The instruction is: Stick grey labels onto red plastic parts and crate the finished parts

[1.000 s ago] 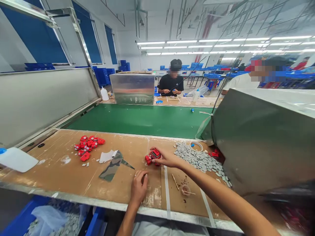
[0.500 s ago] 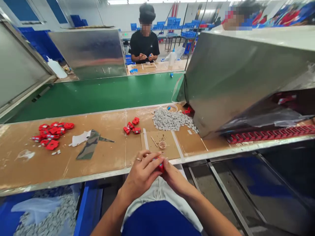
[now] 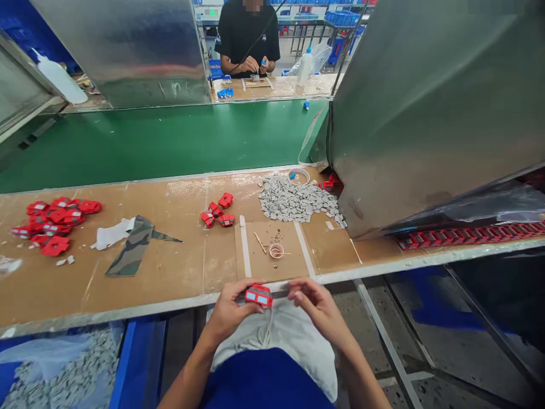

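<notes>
Between the thumb and fingers of my left hand [image 3: 232, 311] is a small red plastic toy car part [image 3: 259, 296] with pale window-like patches and a grey band. My right hand [image 3: 317, 305] is just to its right, apart from it, with fingers loosely curled and spaced and nothing visible in them. Beyond both hands, a small round cup [image 3: 276, 251] with a thin stick across it stands on a cardboard sheet [image 3: 255, 271]. A short wooden stick [image 3: 260, 242] lies left of the cup.
Several red parts [image 3: 218, 210] lie left of a heap of small grey pieces [image 3: 293, 199]. A larger red pile [image 3: 55, 221] and a camouflage strip [image 3: 131, 250] are farther left. A metal panel [image 3: 404, 125] rises at right. Across the green belt [image 3: 170, 139] sits a co-worker [image 3: 248, 40].
My hands have come apart: the right one has let go of the red part and moved right, while the left keeps it. The view has tilted downward.
</notes>
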Demonstrator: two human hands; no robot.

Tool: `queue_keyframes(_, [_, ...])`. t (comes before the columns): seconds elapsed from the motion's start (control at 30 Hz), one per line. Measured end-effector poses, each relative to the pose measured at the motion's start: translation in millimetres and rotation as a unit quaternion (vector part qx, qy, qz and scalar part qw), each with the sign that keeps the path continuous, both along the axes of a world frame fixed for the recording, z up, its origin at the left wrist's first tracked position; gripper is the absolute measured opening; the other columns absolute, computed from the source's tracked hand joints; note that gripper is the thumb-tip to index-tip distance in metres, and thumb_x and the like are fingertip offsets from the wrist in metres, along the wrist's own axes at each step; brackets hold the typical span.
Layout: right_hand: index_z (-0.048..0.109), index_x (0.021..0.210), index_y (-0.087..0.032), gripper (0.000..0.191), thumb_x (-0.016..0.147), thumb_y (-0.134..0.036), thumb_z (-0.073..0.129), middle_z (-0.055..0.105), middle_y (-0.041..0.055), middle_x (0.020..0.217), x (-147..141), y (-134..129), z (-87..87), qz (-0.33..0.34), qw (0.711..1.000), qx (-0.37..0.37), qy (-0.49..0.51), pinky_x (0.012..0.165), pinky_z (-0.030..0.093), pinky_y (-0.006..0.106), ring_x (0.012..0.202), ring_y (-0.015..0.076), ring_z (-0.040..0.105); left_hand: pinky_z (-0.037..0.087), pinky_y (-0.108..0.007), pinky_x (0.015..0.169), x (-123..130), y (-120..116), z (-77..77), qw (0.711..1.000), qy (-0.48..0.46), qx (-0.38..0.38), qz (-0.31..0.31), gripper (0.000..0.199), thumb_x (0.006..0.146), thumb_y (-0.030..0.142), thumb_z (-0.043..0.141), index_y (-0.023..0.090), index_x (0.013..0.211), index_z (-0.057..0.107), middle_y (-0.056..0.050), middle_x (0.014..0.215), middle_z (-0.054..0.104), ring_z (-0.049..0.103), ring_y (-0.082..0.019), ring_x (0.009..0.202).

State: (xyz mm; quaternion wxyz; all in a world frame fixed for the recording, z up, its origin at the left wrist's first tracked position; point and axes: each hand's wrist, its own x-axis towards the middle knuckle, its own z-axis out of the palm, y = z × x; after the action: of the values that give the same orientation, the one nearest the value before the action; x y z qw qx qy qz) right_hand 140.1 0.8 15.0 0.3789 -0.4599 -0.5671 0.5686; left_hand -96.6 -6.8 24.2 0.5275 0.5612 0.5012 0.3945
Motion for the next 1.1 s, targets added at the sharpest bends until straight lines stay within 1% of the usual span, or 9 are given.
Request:
queue_keyframes(0.07, [0.067, 0.109, -0.02, 0.034, 0.091, -0.049, 0.068, 0.07, 0.0041, 0.081, 8, 12, -13.7, -0.095, 0.994, 0.037, -0.038, 0.066, 0.052, 0.028, 0.071, 0.0171, 0.064, 0.057, -0.032, 0.08, 3, 9, -8.5, 1.0, 0.006, -0.02, -0.006, 0.042, 0.071, 0.046, 0.086, 0.02, 0.102, 0.079, -0.007, 0.089, 0.081, 0.073, -0.023, 0.081])
queue_keyframes(0.13, [0.066, 0.113, -0.02, 0.035, 0.09, -0.046, 0.069, 0.07, 0.0039, 0.081, 8, 29, -18.7, -0.121, 0.989, 0.067, -0.057, 0.063, 0.052, 0.028, 0.068, 0.0167, 0.062, 0.057, -0.033, 0.083, 7, 19, -11.0, 1.0, 0.017, 0.002, -0.017, 0.042, 0.072, 0.05, 0.084, 0.02, 0.1, 0.078, -0.008, 0.092, 0.081, 0.073, -0.023, 0.084])
queue_keyframes(0.23, [0.067, 0.117, -0.02, 0.033, 0.091, -0.04, 0.068, 0.07, 0.0039, 0.083, -1, 53, -14.3, -0.101, 0.986, 0.105, -0.077, 0.063, 0.051, 0.028, 0.066, 0.0161, 0.061, 0.056, -0.032, 0.081, 12, 34, -9.1, 0.997, 0.036, 0.055, -0.026, 0.041, 0.077, 0.053, 0.079, 0.019, 0.101, 0.077, -0.009, 0.094, 0.079, 0.072, -0.022, 0.084])
queue_keyframes(0.3, [0.07, 0.112, -0.021, 0.025, 0.093, -0.037, 0.066, 0.071, 0.0046, 0.084, -6, 65, -9.3, -0.076, 0.984, 0.13, -0.098, 0.063, 0.051, 0.028, 0.068, 0.0166, 0.062, 0.055, -0.031, 0.079, 13, 41, -8.7, 0.996, 0.045, 0.078, -0.022, 0.04, 0.08, 0.052, 0.077, 0.018, 0.101, 0.076, -0.009, 0.091, 0.079, 0.071, -0.021, 0.081])
queue_keyframes(0.4, [0.074, 0.099, -0.022, 0.019, 0.098, -0.034, 0.06, 0.072, 0.007, 0.088, -9, 74, -4.7, -0.023, 0.98, 0.161, -0.115, 0.066, 0.051, 0.029, 0.077, 0.0189, 0.065, 0.055, -0.029, 0.075, 11, 44, -12.1, 0.996, 0.042, 0.077, -0.01, 0.04, 0.081, 0.052, 0.076, 0.016, 0.099, 0.075, -0.009, 0.089, 0.078, 0.07, -0.02, 0.077])
queue_keyframes(0.5, [0.076, 0.1, -0.024, 0.02, 0.099, -0.031, 0.057, 0.073, 0.0078, 0.093, -7, 78, -3.6, 0.01, 0.98, 0.173, -0.101, 0.07, 0.052, 0.03, 0.084, 0.0202, 0.068, 0.054, -0.028, 0.069, 8, 43, -15.6, 0.998, 0.032, 0.061, -0.005, 0.043, 0.08, 0.055, 0.076, 0.015, 0.097, 0.075, -0.009, 0.087, 0.077, 0.07, -0.019, 0.073])
queue_keyframes(0.73, [0.073, 0.088, -0.022, 0.012, 0.095, -0.025, 0.064, 0.073, 0.0061, 0.085, -13, 86, -6.4, -0.068, 0.971, 0.225, -0.051, 0.071, 0.053, 0.031, 0.079, 0.019, 0.068, 0.055, -0.029, 0.07, 8, 43, -12.7, 0.997, 0.052, 0.059, -0.005, 0.039, 0.079, 0.053, 0.077, 0.017, 0.094, 0.075, -0.008, 0.083, 0.077, 0.069, -0.019, 0.072])
queue_keyframes(0.9, [0.065, 0.073, -0.022, 0.02, 0.092, -0.027, 0.067, 0.07, 0.0042, 0.079, -24, 89, -14.6, -0.115, 0.969, 0.217, -0.023, 0.066, 0.051, 0.03, 0.071, 0.0172, 0.065, 0.056, -0.03, 0.072, 8, 43, -12.8, 0.996, 0.05, 0.077, 0.001, 0.042, 0.078, 0.055, 0.077, 0.017, 0.095, 0.076, -0.008, 0.083, 0.077, 0.069, -0.02, 0.072])
queue_keyframes(1.1, [0.063, 0.073, -0.022, 0.025, 0.088, -0.039, 0.071, 0.069, 0.0041, 0.078, -28, 88, -17.9, -0.166, 0.977, 0.131, 0.024, 0.07, 0.052, 0.03, 0.075, 0.0184, 0.065, 0.052, -0.024, 0.064, 5, 38, -15.4, 0.995, -0.031, 0.07, 0.057, 0.036, 0.079, 0.049, 0.079, 0.016, 0.092, 0.074, -0.007, 0.082, 0.073, 0.066, -0.016, 0.07])
